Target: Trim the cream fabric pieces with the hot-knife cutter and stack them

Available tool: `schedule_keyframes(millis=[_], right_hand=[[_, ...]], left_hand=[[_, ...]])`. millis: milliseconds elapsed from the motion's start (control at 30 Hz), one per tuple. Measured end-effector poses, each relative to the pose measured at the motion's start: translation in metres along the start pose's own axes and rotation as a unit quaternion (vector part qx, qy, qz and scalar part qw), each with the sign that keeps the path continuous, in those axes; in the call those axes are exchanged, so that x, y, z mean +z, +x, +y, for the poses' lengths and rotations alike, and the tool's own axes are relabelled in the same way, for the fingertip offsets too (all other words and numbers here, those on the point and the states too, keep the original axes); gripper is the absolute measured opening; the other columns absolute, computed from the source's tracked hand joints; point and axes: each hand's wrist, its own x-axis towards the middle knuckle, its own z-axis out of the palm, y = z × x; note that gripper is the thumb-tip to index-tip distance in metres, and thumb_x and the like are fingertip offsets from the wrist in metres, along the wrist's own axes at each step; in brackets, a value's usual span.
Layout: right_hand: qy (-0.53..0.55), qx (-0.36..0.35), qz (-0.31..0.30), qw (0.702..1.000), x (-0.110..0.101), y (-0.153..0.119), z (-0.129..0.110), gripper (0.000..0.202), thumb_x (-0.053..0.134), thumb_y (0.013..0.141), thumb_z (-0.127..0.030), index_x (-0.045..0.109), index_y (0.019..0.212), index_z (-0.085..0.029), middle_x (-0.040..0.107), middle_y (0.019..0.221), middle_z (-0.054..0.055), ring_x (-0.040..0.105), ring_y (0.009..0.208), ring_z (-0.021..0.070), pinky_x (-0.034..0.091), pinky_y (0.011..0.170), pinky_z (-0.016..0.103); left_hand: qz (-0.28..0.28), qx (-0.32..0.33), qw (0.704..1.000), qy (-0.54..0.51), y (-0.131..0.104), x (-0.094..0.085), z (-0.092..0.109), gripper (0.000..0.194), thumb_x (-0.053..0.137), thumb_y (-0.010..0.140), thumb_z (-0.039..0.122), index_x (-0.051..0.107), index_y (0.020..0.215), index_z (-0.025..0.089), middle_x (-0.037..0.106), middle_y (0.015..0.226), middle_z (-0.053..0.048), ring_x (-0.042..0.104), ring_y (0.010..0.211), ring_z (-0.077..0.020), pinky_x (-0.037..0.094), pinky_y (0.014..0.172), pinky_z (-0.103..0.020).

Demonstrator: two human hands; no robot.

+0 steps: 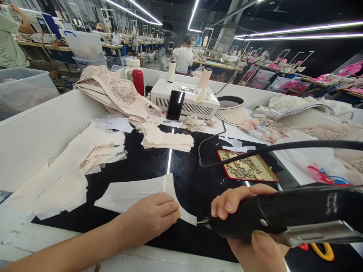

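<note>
My left hand lies palm down on a pale cloth piece, its fingers close together and pressing on the fabric. A narrow cream strip crosses that piece just beyond my fingers. In my right hand is a black handheld power tool, with fingers over the top and thumb on the near side. Its thin metal tip points left and meets the cloth's right corner; whether it touches is unclear. Beneath the cloth is a glossy black work surface.
Stacked cloth pieces lie left, with another stack ahead. A seed tray sits right, below a black cable. Scissors show under the tool. A phone leans on a white vented box.
</note>
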Motion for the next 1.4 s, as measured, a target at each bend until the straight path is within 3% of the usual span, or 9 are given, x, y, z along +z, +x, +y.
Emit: schedule_keyframes(millis=[267, 567, 967, 1400], right_hand=[[-0.002, 0.02, 0.01, 1.0, 0.002, 0.005, -0.002, 0.04, 0.089, 0.084, -0.047, 0.068, 0.112, -0.027, 0.068, 0.072, -0.003, 0.059, 0.056, 0.0157, 0.057, 0.051, 0.03], [0.022, 0.011, 0.037, 0.999, 0.022, 0.016, 0.01, 0.038, 0.091, 0.079, -0.045, 0.071, 0.108, -0.028, 0.069, 0.071, -0.004, 0.058, 0.054, 0.0165, 0.056, 0.05, 0.032], [0.015, 0.012, 0.03, 0.999, 0.029, 0.015, 0.02, 0.038, 0.09, 0.083, -0.044, 0.068, 0.11, -0.028, 0.069, 0.073, -0.005, 0.062, 0.057, 0.0154, 0.059, 0.052, 0.03], [-0.007, 0.007, 0.026, 1.0, 0.016, 0.013, 0.007, 0.036, 0.088, 0.085, -0.046, 0.069, 0.111, -0.03, 0.067, 0.072, -0.004, 0.058, 0.056, 0.0163, 0.056, 0.051, 0.032]], left_hand=[[0.019, -0.007, 1.0, -0.002, -0.001, 0.006, 0.001, 0.017, 0.053, 0.109, 0.004, 0.068, 0.114, 0.008, 0.072, 0.1, -0.008, 0.069, 0.1, -0.0192, 0.061, 0.096, -0.032], [0.032, -0.004, 0.999, 0.025, -0.001, 0.009, 0.002, 0.019, 0.051, 0.109, 0.004, 0.069, 0.111, 0.01, 0.073, 0.101, -0.006, 0.068, 0.099, -0.0183, 0.058, 0.1, -0.031], [0.025, 0.006, 0.999, 0.046, -0.001, 0.01, 0.001, 0.014, 0.057, 0.106, 0.002, 0.07, 0.107, 0.008, 0.071, 0.097, -0.006, 0.069, 0.097, -0.0172, 0.059, 0.097, -0.029], [0.024, -0.003, 0.999, 0.033, -0.001, 0.01, 0.001, 0.014, 0.055, 0.107, 0.003, 0.068, 0.108, 0.008, 0.07, 0.097, -0.007, 0.069, 0.098, -0.019, 0.06, 0.096, -0.031]])
